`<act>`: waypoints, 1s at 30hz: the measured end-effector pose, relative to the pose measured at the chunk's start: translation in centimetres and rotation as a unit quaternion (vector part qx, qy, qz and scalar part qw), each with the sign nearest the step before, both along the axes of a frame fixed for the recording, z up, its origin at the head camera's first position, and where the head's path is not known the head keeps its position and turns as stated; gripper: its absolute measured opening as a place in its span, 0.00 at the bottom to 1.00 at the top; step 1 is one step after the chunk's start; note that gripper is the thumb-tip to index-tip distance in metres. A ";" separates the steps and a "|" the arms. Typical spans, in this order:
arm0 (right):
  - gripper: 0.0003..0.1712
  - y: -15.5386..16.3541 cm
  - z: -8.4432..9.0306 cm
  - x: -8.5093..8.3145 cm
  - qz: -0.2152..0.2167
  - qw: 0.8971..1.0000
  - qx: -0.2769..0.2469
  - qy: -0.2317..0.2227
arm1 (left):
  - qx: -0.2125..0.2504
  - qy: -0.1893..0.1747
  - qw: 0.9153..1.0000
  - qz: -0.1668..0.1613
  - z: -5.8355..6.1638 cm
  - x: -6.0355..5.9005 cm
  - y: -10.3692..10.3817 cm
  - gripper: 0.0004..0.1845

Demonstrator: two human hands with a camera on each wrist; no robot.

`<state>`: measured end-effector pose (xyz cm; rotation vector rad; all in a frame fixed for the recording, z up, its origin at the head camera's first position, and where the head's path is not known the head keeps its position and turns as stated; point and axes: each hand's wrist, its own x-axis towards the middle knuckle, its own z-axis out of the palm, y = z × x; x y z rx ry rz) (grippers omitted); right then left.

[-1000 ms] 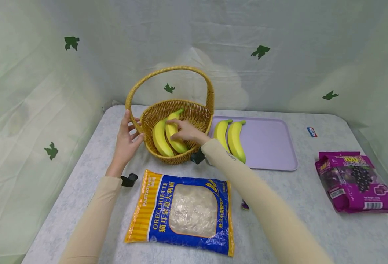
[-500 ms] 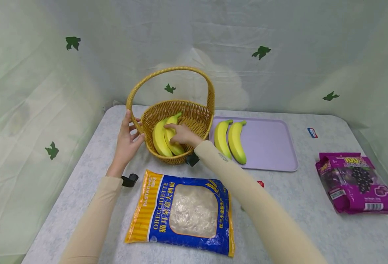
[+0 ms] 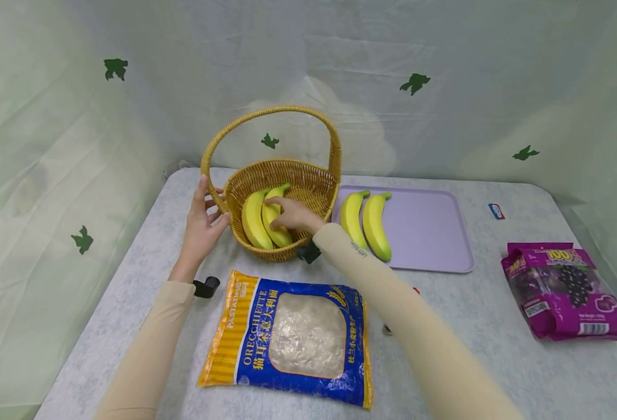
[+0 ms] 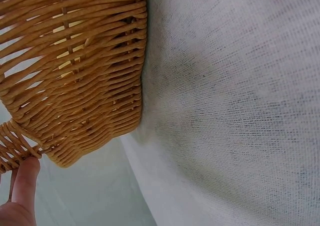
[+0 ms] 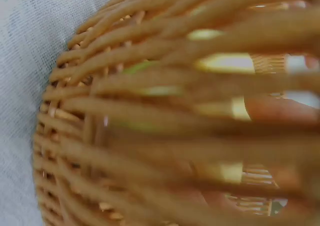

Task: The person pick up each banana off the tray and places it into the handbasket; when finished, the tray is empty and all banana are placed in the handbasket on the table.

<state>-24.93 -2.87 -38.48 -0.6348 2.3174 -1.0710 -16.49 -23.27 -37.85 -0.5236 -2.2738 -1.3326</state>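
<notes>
At frame centre, the right hand (image 3: pixel 293 214) seemingly grips a banana (image 3: pixel 275 219) in the basket (image 3: pixel 316 184); the left hand (image 3: pixel 202 224), fingers relaxed, touches its handle.

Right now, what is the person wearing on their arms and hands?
Both arms wear long, close-fitting beige sleeves to the wrist. A small black device sits at each wrist, beside the left hand and right hand. The hands are bare: no gloves, and no rings that I can see.
</notes>
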 end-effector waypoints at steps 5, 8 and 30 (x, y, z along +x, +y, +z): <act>0.35 1.5 0.5 -0.1 0.010 0.999 -0.046 -0.012 | 0.004 -0.006 1.000 0.000 -0.1 0.0 0.0 0.50; 0.33 2.7 0.7 -0.2 0.008 0.995 -0.099 -0.020 | 0.007 -0.012 1.000 -0.001 0.0 0.0 -0.1 0.50; 0.26 17.0 0.1 0.6 -0.074 0.970 -0.231 -0.029 | 0.002 -0.003 1.000 0.002 -0.1 -0.1 0.0 0.50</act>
